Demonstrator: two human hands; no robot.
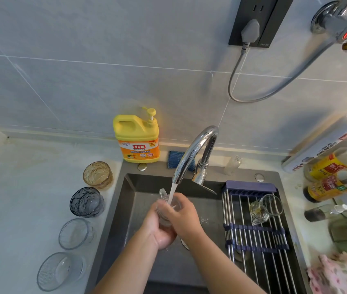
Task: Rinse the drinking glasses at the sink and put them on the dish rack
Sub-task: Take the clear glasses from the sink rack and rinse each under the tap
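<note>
only one label i can truly read from here
the orange label (139, 149) on the yellow detergent bottle (135, 132), standing at the back edge of the sink (159, 167), carries the brand 立白 in bold characters; its smaller print is too fine to read. the white roll (325, 143) on my right shows lettering i can't make out, and the sauce bottles' labels (329, 169) are too blurred to tell.

Beside my dark grey sink (151, 183), the amber glass (97, 175) has swirled ribbing and the smoky blue glass (86, 201) a rippled pattern. I see a yellow detergent jug (136, 134) with an orange label, navy bars on the dish rack (251, 185), and a pink flowered cloth (337, 274).
</note>
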